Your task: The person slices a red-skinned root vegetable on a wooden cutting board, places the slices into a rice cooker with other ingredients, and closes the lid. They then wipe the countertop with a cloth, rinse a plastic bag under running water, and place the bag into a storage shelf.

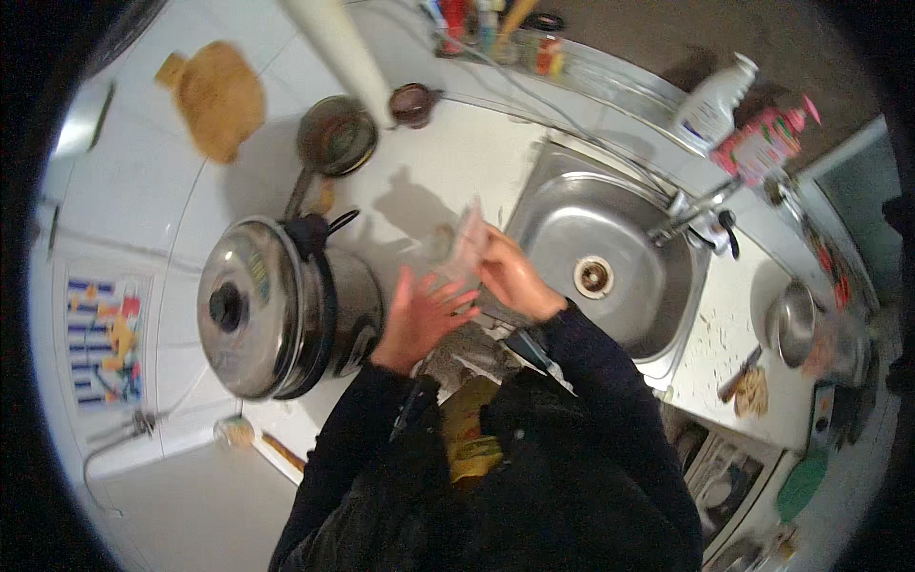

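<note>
My right hand (516, 275) grips a thin, pale, pinkish piece of cloth or plastic (468, 239), too blurred to tell which. It is held above the white countertop (479, 154), beside the left rim of a stainless steel sink (615, 286). Just below that piece, my left hand (427, 318) is spread with its fingers apart and nothing in it. To its left stands a large lidded metal pot (250, 307), with a dark band and a black lid knob.
Behind the pot is a dark-handled pan (337, 136); a small brown pot (413, 105) sits farther back. Pump bottles (761, 146) line the ledge by the faucet (697, 211). At right lie a knife (740, 373) and a metal bowl (792, 322). A wooden board (220, 100) hangs on the tiles.
</note>
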### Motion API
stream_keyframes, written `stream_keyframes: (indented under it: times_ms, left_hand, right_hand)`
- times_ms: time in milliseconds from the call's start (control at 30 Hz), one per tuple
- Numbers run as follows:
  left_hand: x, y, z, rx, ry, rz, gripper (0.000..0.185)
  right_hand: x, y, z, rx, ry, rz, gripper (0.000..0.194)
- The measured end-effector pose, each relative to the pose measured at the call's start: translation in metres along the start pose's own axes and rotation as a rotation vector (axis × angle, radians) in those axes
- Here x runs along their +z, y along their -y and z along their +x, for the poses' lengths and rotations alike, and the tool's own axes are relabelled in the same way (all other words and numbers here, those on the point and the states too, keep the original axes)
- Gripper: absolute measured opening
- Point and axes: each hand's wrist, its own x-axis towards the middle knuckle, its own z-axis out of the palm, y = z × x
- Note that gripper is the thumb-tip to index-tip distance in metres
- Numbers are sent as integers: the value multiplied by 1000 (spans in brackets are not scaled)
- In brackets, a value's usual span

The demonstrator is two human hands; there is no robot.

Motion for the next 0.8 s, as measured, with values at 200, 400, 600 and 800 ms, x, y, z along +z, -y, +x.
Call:
stream_keyframes:
  times_ms: [200,400,600,800]
  left_hand:
    - [16,30,17,306,-40,386,53]
    - [14,33,11,463,-103,648,57]
    - [-3,10,-10,508,-293,773,57]
    - [-21,5,-14,506,-331,666,51]
  right_hand:
    - [-2,15,-53,284,-219,11,43]
    - [-5,6,-41,236,-212,-764,28]
    - [-4,-3,-19,321,-149,-533,11]
    - [-15,22,13,79,-212,-453,10]
